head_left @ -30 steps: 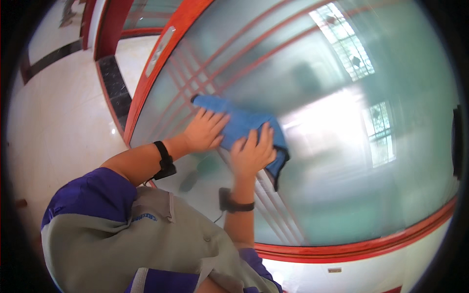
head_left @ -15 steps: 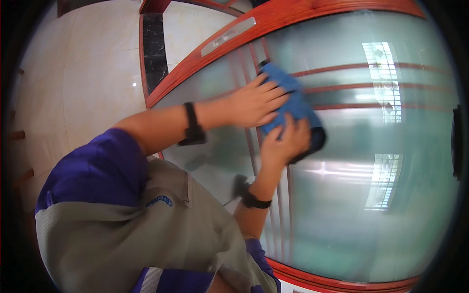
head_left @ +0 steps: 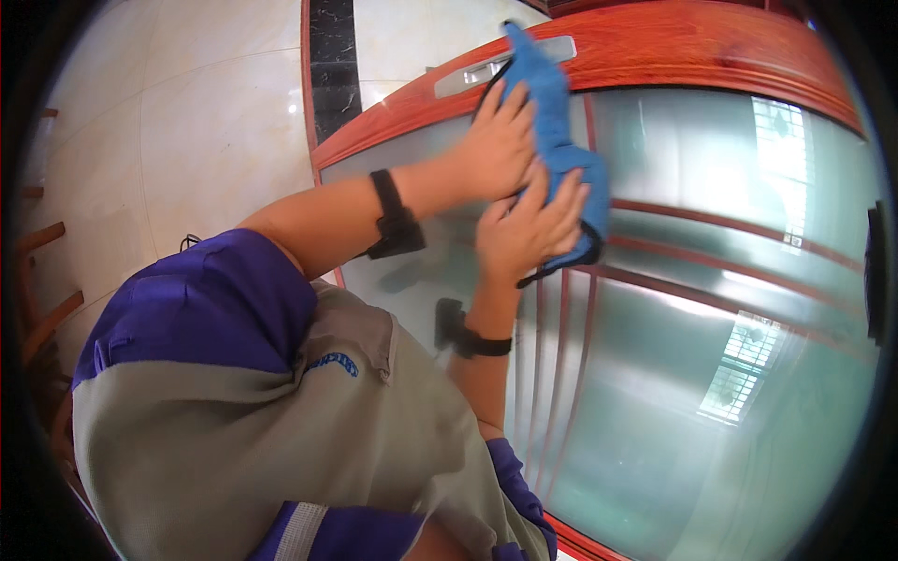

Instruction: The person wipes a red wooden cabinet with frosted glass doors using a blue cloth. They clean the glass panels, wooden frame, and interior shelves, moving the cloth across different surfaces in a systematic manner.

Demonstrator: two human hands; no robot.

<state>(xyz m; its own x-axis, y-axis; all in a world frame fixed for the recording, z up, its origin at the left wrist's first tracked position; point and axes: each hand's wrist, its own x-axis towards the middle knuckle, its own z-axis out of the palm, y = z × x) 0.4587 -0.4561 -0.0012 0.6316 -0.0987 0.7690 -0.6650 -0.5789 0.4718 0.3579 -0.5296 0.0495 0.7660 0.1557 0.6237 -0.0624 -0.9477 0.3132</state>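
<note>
A blue cloth [head_left: 543,93] with black edging lies slantwise across the upper part of a framed glass panel. Its far end overlaps the red wooden frame [head_left: 655,47] and part of a metal handle plate [head_left: 458,81]. My left hand [head_left: 500,140] grips the cloth along its left side, fingers stretched over it. Just below, my right hand [head_left: 535,222] holds the nearer end, fingers curved over the blue fabric. The two hands nearly touch. Both palms are hidden. The frosted glass [head_left: 673,393] with reddish stripes stretches below and to the right.
Pale floor tiles [head_left: 206,122] and a black stone strip [head_left: 334,75] lie at the left. Brown wooden legs [head_left: 51,318] stand at the left edge. A window reflection [head_left: 744,365] shines on the glass. Each wrist wears a black band.
Both hands have moved the blue cloth up the glass and slightly left, so that its far end now covers part of the wooden frame. The whole view has shifted as well.
</note>
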